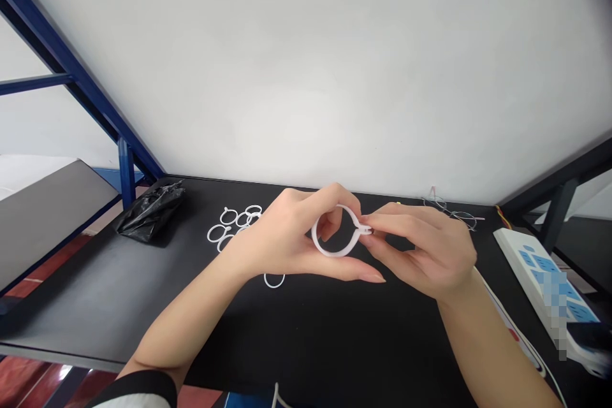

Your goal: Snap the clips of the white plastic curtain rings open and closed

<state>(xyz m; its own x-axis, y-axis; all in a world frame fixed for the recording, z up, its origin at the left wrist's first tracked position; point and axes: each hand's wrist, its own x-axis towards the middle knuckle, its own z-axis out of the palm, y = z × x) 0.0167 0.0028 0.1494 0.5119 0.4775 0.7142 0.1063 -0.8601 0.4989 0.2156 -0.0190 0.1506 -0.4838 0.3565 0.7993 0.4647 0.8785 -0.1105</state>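
A white plastic ring clip [352, 242] is held up above the black table between both hands. My left hand [291, 229] curls around its ring, with the thumb stretched out below it. My right hand [425, 245] pinches the two short tabs at the clip's right side between thumb and fingers. Whether something small sits between those tabs is too small to tell. Behind my left wrist several similar white rings [218, 234] lie in a loose group, partly hidden by the arm. One more ring [274, 285] rests just below my left hand.
A crumpled black plastic bag [152, 209] lies at the table's [306, 344] back left. Thin wire [461, 217] is coiled at the back right. A white power strip [540, 293] and its cable [514, 325] run along the right side. Blue frame bars [127, 172] stand at left.
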